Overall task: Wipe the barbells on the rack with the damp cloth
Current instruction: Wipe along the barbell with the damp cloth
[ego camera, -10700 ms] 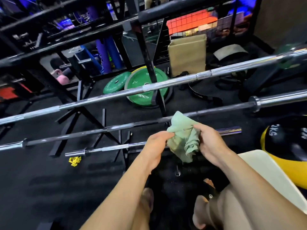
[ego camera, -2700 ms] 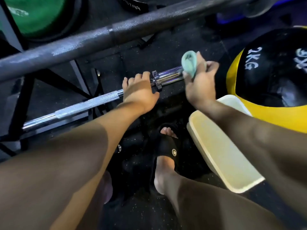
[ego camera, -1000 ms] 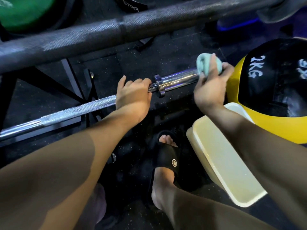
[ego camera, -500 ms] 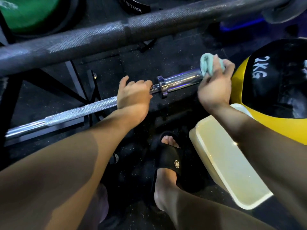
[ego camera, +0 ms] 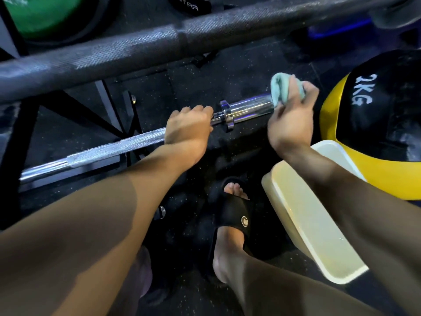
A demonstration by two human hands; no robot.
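A short chrome barbell (ego camera: 118,145) lies low on the black rack, running from lower left to centre right. My left hand (ego camera: 186,128) grips its knurled shaft just left of the collar (ego camera: 226,115). My right hand (ego camera: 290,117) holds a pale green cloth (ego camera: 279,91) wrapped over the right tip of the shiny sleeve (ego camera: 250,108). A thick dark knurled barbell (ego camera: 136,49) crosses the top of the view above both hands.
A black and yellow medicine ball (ego camera: 382,124) marked 2KG sits at the right, touching a cream plastic tray (ego camera: 309,215) beside my right forearm. My foot in a black slide sandal (ego camera: 234,220) stands on the black rubber floor. A green weight plate (ego camera: 47,14) lies top left.
My right hand with the cloth has stayed at the sleeve's right end, shifting only slightly. My left hand keeps its grip by the collar.
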